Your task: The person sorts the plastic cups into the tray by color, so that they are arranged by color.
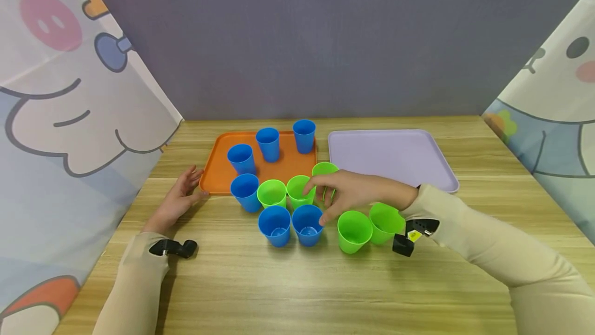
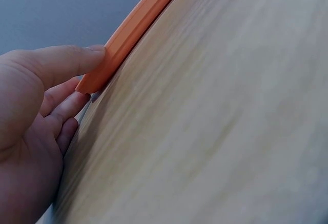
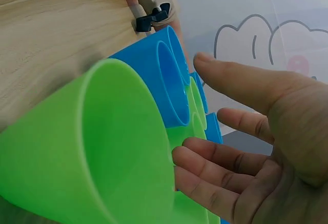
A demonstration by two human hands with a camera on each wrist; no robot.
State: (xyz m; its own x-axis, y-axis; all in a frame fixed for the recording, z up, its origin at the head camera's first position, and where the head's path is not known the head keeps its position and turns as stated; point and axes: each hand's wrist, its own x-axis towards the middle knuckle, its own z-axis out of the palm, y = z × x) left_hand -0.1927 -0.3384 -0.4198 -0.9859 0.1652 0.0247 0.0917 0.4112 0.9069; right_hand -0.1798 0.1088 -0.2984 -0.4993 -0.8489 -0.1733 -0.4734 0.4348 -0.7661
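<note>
- The right hand [image 1: 341,190] holds nothing: its thumb and loosely bent fingers stand wide apart above the middle of the group of cups.
- The left hand [image 1: 176,201] is relaxed at the near left corner of the orange tray [image 1: 280,171], its thumb against the rim, its fingers beside the corner.
- A grey panel [image 1: 302,41] stands behind the wooden table [image 1: 279,288].
- The orange tray lies toward the far side, with the lavender tray [image 1: 388,154] just to its right.
- Three blue cups [image 1: 267,145] stand upright on the orange tray in a slanting row.
- A fourth blue cup [image 1: 245,193] stands on the table, just in front of that tray.
- Two front blue cups [image 1: 274,226] stand side by side; the right hand's thumb overlaps the right one's rim, and whether they touch I cannot tell.
- Three green cups [image 1: 271,193] stand in a row behind these, the rightmost partly hidden by the right hand.
- Two more green cups [image 1: 355,232] stand farther right, below the right forearm.
</note>
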